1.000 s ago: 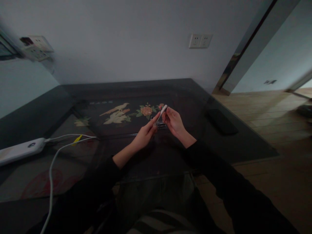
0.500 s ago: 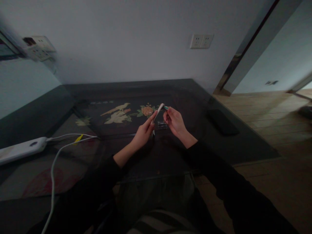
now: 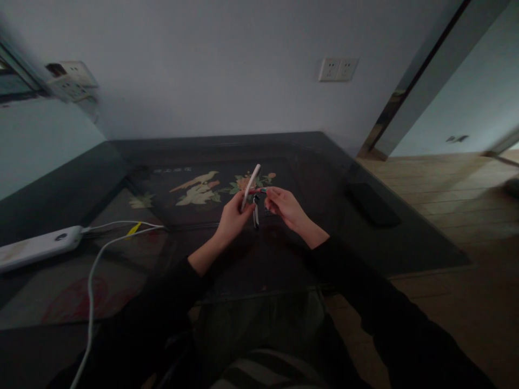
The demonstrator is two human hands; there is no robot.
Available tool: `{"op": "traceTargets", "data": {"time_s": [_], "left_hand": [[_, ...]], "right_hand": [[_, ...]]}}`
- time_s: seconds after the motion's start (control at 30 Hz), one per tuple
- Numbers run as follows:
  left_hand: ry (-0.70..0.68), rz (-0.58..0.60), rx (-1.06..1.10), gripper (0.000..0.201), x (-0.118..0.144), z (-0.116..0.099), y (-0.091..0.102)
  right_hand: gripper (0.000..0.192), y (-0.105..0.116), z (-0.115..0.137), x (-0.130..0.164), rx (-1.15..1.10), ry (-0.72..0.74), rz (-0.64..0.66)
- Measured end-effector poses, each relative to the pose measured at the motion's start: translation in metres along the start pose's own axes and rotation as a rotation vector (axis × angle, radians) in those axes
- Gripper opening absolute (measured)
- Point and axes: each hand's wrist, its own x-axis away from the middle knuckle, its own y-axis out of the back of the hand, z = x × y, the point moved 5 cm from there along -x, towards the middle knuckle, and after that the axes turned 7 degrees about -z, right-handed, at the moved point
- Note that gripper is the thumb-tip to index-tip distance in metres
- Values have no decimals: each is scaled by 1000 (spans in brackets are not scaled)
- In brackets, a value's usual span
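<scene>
My left hand (image 3: pixel 234 217) is closed around a slim white object (image 3: pixel 253 181) with a dark side, tilted and seen nearly edge-on. Below those fingers a smaller white-and-black piece (image 3: pixel 256 217) hangs down or stands; whether it is joined to the white object, I cannot tell. My right hand (image 3: pixel 286 207) pinches a small thin stick-like thing (image 3: pixel 263 190) with green on it. Its tip points at the dark side of the white object, where a bit of red shows. Small shiny items on the table are mostly hidden behind my right fingers.
The dark glass-topped table (image 3: pixel 227 259) has a bird-and-flower picture under it. A black flat object (image 3: pixel 372 205) lies at the right. On the left are a white power strip (image 3: pixel 40 248) and a white cable (image 3: pixel 90 292). Wall sockets (image 3: pixel 338 69) are behind.
The white object has shifted left and turned more upright. My right hand has come a little left and lower with the green stick-like thing, now over the shiny items.
</scene>
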Motion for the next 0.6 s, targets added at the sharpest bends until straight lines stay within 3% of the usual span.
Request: {"op": "traceTargets", "data": {"time_s": [0.17, 0.37, 0.47, 0.6], "left_hand": [[-88, -106, -81, 29, 1, -9, 8], [-144, -27, -170, 20, 3, -10, 4], [-171, -32, -222, 7, 3, -10, 6], [-215, -56, -252, 4, 3, -8, 7]], "right_hand": [[42, -4, -5, 2, 71, -28, 61], [42, -12, -14, 8, 118, -96, 149], [42, -15, -16, 10, 117, -108, 148], [40, -16, -14, 11, 128, -91, 136]]}}
